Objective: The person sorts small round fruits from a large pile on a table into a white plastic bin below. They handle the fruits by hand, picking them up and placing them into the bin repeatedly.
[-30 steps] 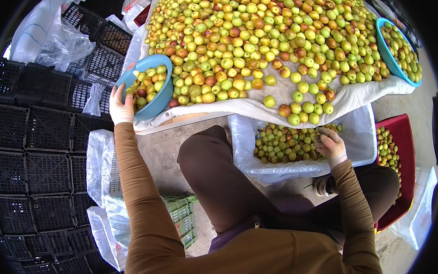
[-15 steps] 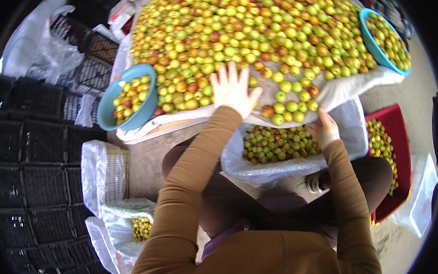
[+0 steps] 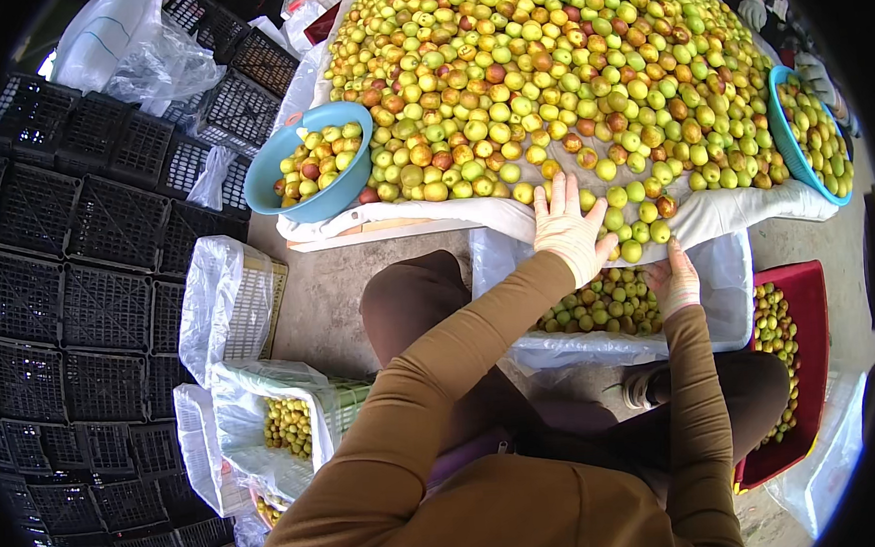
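- A white plastic bundle at the upper left carries a thin blue curved line; whether it belongs to any lettering is too small to tell.
- Smooth, round fruits, yellow-green with russet patches, lie heaped over the bench, whose front edge is draped in pale, creased cloth.
- The left hand has its fingers spread, palm down, over the loose fruits at the cloth's front edge.
- The right hand is raised just beside that edge, right of the left hand; whether its fingers pinch anything I cannot tell.
- Below both hands stands a tub lined with thin, wrinkled clear plastic and holding more fruits.
- A smooth round blue basin of fruits tilts at the bench's left corner; a blue basket, also filled, leans at the right.
- A deep red bin with fruits stands right of the tub.
- Black lattice-sided plastic crates fill the left side; nearer stands a green crate, plastic-lined, with fruits inside.
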The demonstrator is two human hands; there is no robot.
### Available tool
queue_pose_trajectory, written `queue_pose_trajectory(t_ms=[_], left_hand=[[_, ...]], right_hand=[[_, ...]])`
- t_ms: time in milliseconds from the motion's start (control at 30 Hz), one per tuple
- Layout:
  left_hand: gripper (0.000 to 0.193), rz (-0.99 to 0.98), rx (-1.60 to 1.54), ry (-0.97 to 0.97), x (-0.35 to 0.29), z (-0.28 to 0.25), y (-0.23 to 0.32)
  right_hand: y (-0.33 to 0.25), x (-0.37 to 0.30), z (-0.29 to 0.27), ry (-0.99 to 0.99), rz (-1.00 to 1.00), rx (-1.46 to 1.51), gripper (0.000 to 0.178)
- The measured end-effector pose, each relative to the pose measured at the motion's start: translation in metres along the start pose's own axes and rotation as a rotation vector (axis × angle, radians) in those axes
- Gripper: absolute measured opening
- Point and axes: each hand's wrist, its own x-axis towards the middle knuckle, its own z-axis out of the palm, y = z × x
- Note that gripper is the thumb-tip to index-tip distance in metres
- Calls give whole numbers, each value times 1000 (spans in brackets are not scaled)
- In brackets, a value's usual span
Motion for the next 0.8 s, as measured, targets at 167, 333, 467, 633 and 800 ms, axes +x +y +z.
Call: queue_pose_trajectory(t_ms=[167, 333, 467, 633, 800], left_hand=[[47, 116, -142, -73, -12, -17, 2], [27, 105, -153, 368, 25, -56, -61], [17, -53, 96, 696, 30, -150, -227], [39, -781, 275, 95, -15, -208, -424], [46, -747, 173, -180, 8, -182, -460]], right_hand=[[4, 8, -7, -5, -11, -14, 46], [1, 3, -9, -7, 13, -28, 46], [-1, -3, -11, -28, 16, -26, 45], [2, -3, -8, -26, -2, -56, 42], [-6, -3, -15, -58, -16, -53, 36]])
